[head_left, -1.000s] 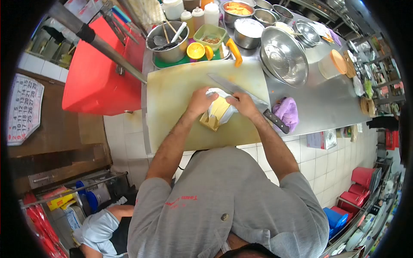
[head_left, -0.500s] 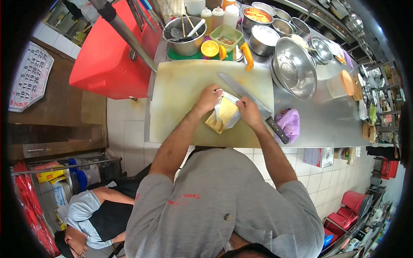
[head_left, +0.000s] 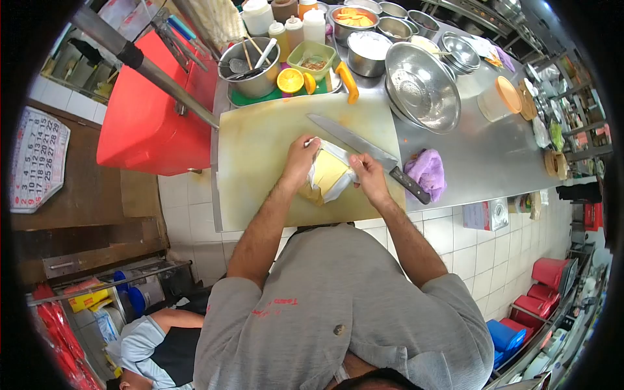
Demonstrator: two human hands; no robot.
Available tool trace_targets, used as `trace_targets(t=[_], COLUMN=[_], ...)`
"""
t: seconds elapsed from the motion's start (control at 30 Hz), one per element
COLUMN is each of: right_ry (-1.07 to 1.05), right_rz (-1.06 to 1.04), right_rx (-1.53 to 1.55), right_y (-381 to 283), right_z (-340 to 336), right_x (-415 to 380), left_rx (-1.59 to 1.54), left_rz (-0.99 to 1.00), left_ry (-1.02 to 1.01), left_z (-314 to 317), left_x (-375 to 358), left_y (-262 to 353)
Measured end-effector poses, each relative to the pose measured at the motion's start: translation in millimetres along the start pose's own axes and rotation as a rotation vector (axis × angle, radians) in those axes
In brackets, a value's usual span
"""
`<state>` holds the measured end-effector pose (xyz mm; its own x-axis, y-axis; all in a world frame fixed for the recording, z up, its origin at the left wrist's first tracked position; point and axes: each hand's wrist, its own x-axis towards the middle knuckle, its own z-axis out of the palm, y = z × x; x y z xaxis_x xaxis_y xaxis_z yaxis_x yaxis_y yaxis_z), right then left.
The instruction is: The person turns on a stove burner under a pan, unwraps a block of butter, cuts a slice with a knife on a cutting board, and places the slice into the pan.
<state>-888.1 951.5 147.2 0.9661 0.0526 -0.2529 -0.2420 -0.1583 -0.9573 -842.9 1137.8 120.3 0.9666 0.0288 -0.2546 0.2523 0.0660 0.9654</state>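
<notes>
A pale yellow block (head_left: 329, 170) lies in its opened white and gold wrapper (head_left: 313, 194) over the cutting board (head_left: 253, 143). My left hand (head_left: 301, 158) pinches the wrapper at its upper left edge. On the right side, my right hand (head_left: 369, 174) grips the wrapper between thumb and fingers. A large knife (head_left: 354, 140) with a black handle rests diagonally on the board beyond my hands, its handle reaching past the board's right edge. Beside that handle is a crumpled purple cloth (head_left: 426, 174).
Behind the board stand a pot of utensils (head_left: 250, 68), a halved orange (head_left: 290, 80), a green container (head_left: 316, 57) and a peeler-like orange piece (head_left: 348, 82). Metal bowls (head_left: 422, 84) are at the right. A red bin (head_left: 149, 110) stands left; another person (head_left: 162, 338) is lower left.
The wrapper is spread wider and more of the yellow block shows. The camera view has shifted, so the table things appear further left.
</notes>
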Motion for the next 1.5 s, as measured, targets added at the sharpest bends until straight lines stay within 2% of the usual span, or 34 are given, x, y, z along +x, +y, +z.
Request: trace_targets(t=[0.03, 0.07, 0.13, 0.17, 0.23, 0.3, 0.37, 0.47, 0.53, 0.6, 0.8, 1.23, 1.37, 1.43, 1.5], right_ry=[-0.027, -0.018, 0.011, 0.019, 0.081, 0.140, 0.197, 0.206, 0.163, 0.154, 0.151, 0.218, 0.220, 0.141, 0.155], right_rz=[0.101, 0.101, -0.048, -0.049, -0.297, -0.380, -0.462, -0.409, -0.220, -0.199, -0.126, 0.009, 0.087, 0.063, 0.055], right_rx=[0.026, 0.028, 0.280, 0.281, 0.038, -0.001, -0.044, 0.001, 0.139, 0.199, 0.424, 0.672, 0.630, 0.444, 0.339], right_y=[-7, -5, 6, 16, 26, 24, 16, 10, 7, 25, 42, 48, 49, 64, 74], right_z=[0, 5, 15, 15, 16, 19, 23, 26, 27, 27, 30, 44, 40, 32, 27], right_x=[-6, -8, -9, -6, 1, -4, -8, -12, -14, -7, -4, -6, -2, 2, 7], left_rx=[0.002, -0.069, -0.139, -0.124, -0.108, 0.154, 0.108, 0.059, 0.056, -0.068, -0.138, -0.011, -0.037, -0.088, -0.158], left_rz=[0.001, -0.018, -0.040, -0.004, 0.036, 0.128, 0.113, 0.078, 0.063, 0.039, -0.028, -0.103, -0.094, -0.099, -0.116], left_ry=[-0.010, 0.016, 0.034, 0.035, 0.032, 0.189, 0.203, 0.206, 0.190, 0.176, 0.119, 0.040, 0.006, 0.025, 0.085], left_z=[1, 1, 2, 2, 3, 7, 8, 6, 6, 7, 7, 9, 14, 19, 22], left_x=[-3, -6, -11, -12, -17, -24, -22, -19, -16, -14, -7, 9, 16, 13, 4], left_y=[4, 8, 9, 8, 11, 20, 16, 10, 8, 7, 3, 1, -3, 0, 8])
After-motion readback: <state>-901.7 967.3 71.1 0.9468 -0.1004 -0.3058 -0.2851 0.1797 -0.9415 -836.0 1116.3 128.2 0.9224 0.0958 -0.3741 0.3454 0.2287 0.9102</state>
